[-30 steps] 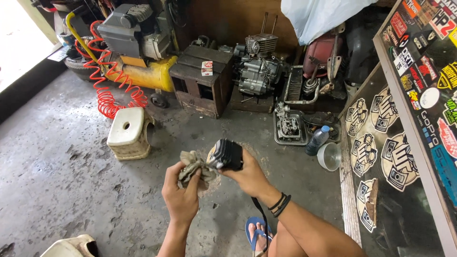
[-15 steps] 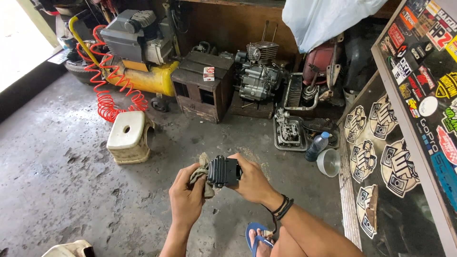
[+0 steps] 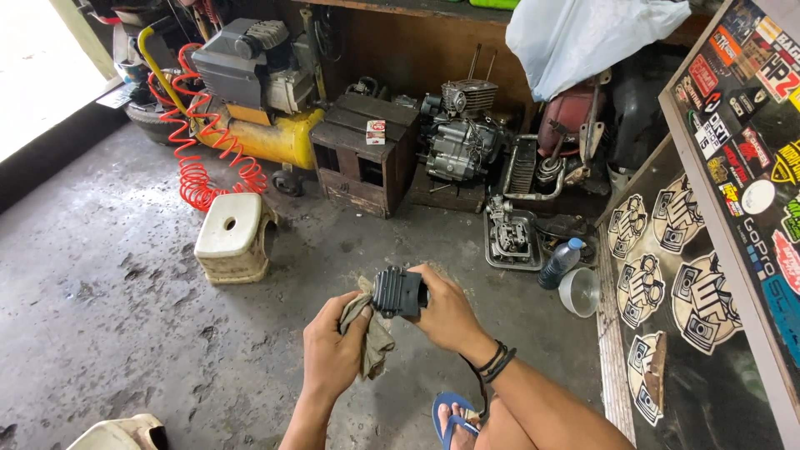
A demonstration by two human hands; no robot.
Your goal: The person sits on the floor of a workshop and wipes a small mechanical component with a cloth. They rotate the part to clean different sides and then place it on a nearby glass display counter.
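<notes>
Right hand point(image 3: 446, 312) fingers wrapped round black finned part point(image 3: 397, 292); left hand point(image 3: 332, 354) fingers clamp grey rag point(image 3: 371, 337) (pressed against part).

Black part point(image 3: 397, 292) in right hand point(image 3: 447, 315): ribbed, matt, looks like metal or hard plastic
Rag point(image 3: 372, 333) in left hand point(image 3: 332, 357): soft cloth, greyish, crumpled
Floor point(image 3: 125, 317): rough concrete, stained, patchy
Stool point(image 3: 231, 237): cream plastic, grimy
Crate point(image 3: 361, 153): dark worn wood
Hose point(image 3: 200, 158): glossy red plastic coil
Engine point(image 3: 461, 137): dull grey metal
Bag point(image 3: 583, 37): thin translucent plastic
</notes>
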